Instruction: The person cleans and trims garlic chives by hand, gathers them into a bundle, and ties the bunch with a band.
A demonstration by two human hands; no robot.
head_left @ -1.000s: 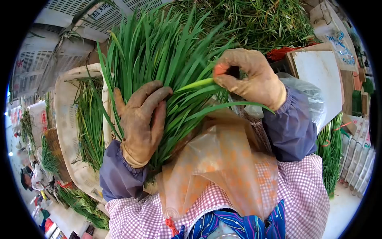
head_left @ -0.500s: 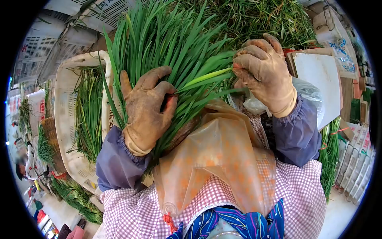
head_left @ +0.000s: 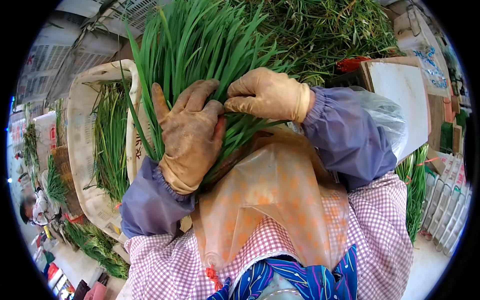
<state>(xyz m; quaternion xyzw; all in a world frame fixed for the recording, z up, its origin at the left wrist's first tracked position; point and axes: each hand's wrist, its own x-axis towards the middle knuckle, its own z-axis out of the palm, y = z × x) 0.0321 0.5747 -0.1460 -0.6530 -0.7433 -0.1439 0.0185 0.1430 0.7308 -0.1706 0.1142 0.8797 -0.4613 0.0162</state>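
A thick bunch of long green leaves, looking like garlic chives, lies across my lap with its leaf ends pointing away from me. My left hand, in a stained tan glove, curls over the bunch and holds it, one outer finger stretched out to the left. Close beside it, my right hand, also gloved, has its fingers bent and its tips against the leaves by the left fingertips. Whatever sits between those right fingertips is hidden. A yellowish plastic apron covers my lap below the bunch.
On the left stands a cream plastic crate with more green leaves. A heap of loose leaf scraps lies at the back. To the right are a white board, a clear plastic bag and another green bundle.
My right hand has moved left, from beyond the leaf side to beside my left hand. The pale leaf stretched between the hands no longer shows. My left hand stays on the bunch.
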